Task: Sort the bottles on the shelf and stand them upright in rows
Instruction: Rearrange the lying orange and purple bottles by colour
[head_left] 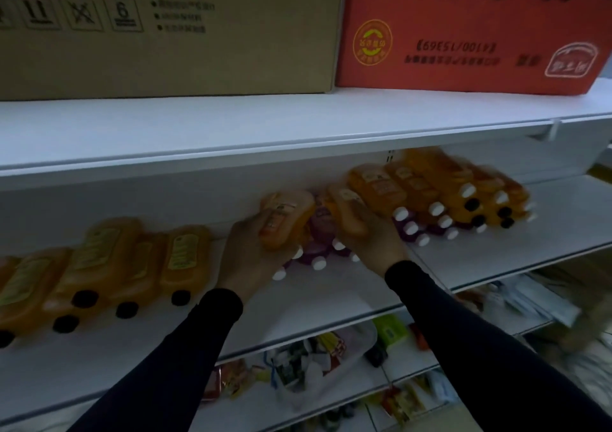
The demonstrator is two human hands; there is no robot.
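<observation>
Our left hand (246, 259) and right hand (371, 236) each grip a smooth orange bottle (286, 218), lying on the white shelf (331, 299), caps toward us

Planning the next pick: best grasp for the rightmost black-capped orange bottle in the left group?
Grip the black-capped orange bottle across its flat body, coming from its right. It lies flat, cap toward the shelf edge, another bottle tight on its left, open space on its right.

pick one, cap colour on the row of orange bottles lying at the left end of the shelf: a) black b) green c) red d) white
a, the orange bottles at the left lie on the shelf with black caps pointing toward the camera; the white caps belong to bottles in the pile further right.
</observation>
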